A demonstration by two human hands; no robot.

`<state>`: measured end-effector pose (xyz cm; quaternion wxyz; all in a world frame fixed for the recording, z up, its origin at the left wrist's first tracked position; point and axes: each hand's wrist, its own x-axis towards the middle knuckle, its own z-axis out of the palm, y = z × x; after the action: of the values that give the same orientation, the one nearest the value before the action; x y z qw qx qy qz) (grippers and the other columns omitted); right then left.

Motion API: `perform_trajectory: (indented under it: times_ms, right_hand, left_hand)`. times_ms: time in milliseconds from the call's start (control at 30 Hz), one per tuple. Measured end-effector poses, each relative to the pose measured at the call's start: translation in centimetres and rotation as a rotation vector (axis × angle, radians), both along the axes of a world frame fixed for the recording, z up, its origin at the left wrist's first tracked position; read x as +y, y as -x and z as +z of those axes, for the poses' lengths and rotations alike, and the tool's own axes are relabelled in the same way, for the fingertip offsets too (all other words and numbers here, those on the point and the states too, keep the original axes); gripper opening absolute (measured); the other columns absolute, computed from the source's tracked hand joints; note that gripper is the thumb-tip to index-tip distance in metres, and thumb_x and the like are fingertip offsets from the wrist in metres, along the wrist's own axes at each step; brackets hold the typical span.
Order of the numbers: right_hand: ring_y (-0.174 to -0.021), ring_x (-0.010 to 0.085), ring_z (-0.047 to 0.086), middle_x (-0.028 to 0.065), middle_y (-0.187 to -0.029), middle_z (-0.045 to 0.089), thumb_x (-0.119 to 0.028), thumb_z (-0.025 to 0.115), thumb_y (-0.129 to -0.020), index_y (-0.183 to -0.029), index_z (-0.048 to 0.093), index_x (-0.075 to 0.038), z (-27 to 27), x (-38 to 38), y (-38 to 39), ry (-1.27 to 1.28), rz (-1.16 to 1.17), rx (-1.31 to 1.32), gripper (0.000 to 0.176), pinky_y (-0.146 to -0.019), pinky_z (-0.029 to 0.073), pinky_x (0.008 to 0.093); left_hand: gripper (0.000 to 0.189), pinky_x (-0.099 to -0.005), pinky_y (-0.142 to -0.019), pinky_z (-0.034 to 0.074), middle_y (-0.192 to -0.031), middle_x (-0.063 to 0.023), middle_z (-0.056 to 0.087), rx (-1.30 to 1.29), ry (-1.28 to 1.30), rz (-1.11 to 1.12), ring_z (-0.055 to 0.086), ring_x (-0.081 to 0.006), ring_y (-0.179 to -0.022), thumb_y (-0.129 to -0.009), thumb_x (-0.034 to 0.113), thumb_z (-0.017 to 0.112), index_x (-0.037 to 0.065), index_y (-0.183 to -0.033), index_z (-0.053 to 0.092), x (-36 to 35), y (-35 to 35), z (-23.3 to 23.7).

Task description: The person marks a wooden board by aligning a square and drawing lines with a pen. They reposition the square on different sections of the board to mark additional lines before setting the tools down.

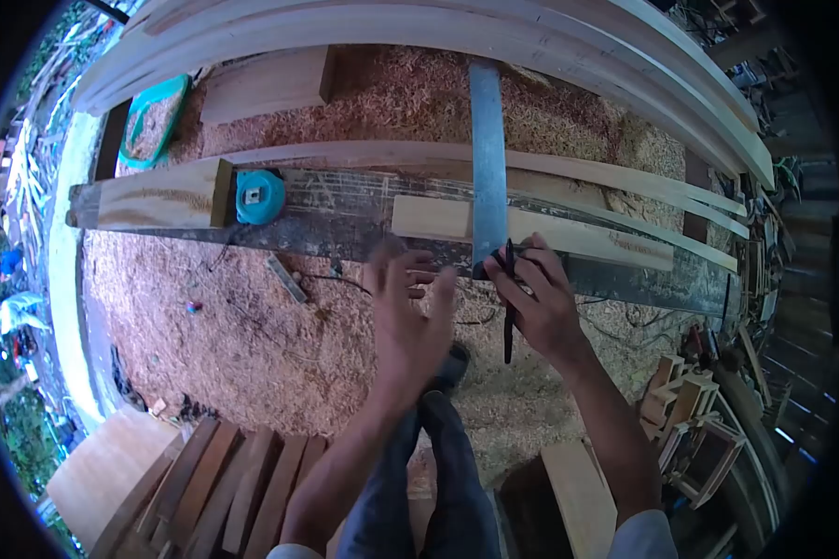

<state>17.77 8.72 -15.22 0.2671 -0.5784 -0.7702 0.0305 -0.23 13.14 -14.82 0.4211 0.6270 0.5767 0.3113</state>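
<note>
A metal straightedge (488, 149) lies crosswise over a pale wood strip (587, 238) on the dark, worn plank (336, 216). At the near end of the straightedge is my right hand (537, 296), its fingers closed around a thin black marking tool (509, 321). My left hand (410, 307) hovers to the left of it, slightly blurred, with fingers apart and nothing in them. A turquoise tape measure (259, 197) sits on the plank beside a thick wood block (163, 197).
Long boards (391, 28) curve across the far side. A green-rimmed container (149, 121) stands at the far left. Dark wood pieces (205, 484) lie near left, small wooden frames (699, 419) near right. Shavings (242, 359) cover the ground. People are in the left background.
</note>
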Motion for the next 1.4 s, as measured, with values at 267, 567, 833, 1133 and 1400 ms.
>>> perform_trajectory:
  times_ms: [267, 567, 833, 1133, 1400]
  right_hand:
    - [-0.1, 0.0277, 0.057, 0.0101, -0.096, 0.057, -0.002, 0.065, -0.078, -0.111, 0.069, -0.004, 0.0, 0.1, -0.3, 0.04, 0.024, -0.034, 0.034, -0.1, 0.048, 0.047]
    - [-0.106, 0.0319, 0.064, 0.0158, -0.111, 0.068, -0.007, 0.074, -0.081, -0.113, 0.065, -0.002, 2.0, 2.9, -5.4, 0.406, -0.464, 0.51, 0.034, -0.086, 0.052, 0.0378]
    - [-0.099, 0.0342, 0.066, 0.0151, -0.106, 0.069, -0.015, 0.079, -0.075, -0.113, 0.066, -0.006, 3.3, 4.2, -6.0, 0.54, -0.289, 0.133, 0.04, -0.083, 0.052, 0.04]
    - [-0.132, 0.0402, 0.043, 0.0151, -0.128, 0.06, -0.029, 0.07, -0.085, -0.125, 0.057, -0.007, 1.5, 11.2, -7.9, 0.355, 0.523, -0.037, 0.047, -0.109, 0.031, 0.054]
    - [-0.136, 0.043, 0.038, 0.0178, -0.127, 0.06, -0.022, 0.071, -0.082, -0.134, 0.053, -0.01, 1.1, 13.1, -9.1, 0.456, 0.788, -0.085, 0.056, -0.111, 0.027, 0.0555]
  left_hand:
    - [0.03, -0.0319, -0.086, 0.052, -0.107, -0.0128, 0.062, -0.667, 0.648, 0.029, 0.064, -0.0181, -0.098, -0.101, 0.021, 0.052, -0.005, -0.116, 0.054, -1.5, -4.0, -3.7]
    - [0.035, -0.0315, -0.071, 0.053, -0.083, -0.0151, 0.066, -0.743, 0.625, 0.346, 0.066, -0.0182, -0.077, -0.1, 0.027, 0.053, -0.007, -0.098, 0.059, -1.9, -5.9, -3.1]
    - [0.036, -0.0351, -0.063, 0.049, -0.081, -0.0153, 0.064, -0.365, 0.409, 0.703, 0.06, -0.0228, -0.067, -0.1, 0.03, 0.052, -0.004, -0.096, 0.06, -3.2, -9.9, -2.3]
    - [0.031, -0.0239, -0.051, 0.041, -0.068, 0.0015, 0.054, -0.637, 0.422, 1.046, 0.049, -0.0053, -0.059, -0.1, 0.029, 0.056, -0.001, -0.096, 0.062, -2.4, -12.9, -0.9]
    - [0.03, -0.0226, -0.071, 0.05, -0.094, -0.0011, 0.063, -0.761, 0.371, 0.986, 0.059, -0.0069, -0.083, -0.094, 0.018, 0.064, -0.003, -0.114, 0.06, -5.4, -14.7, -0.5]
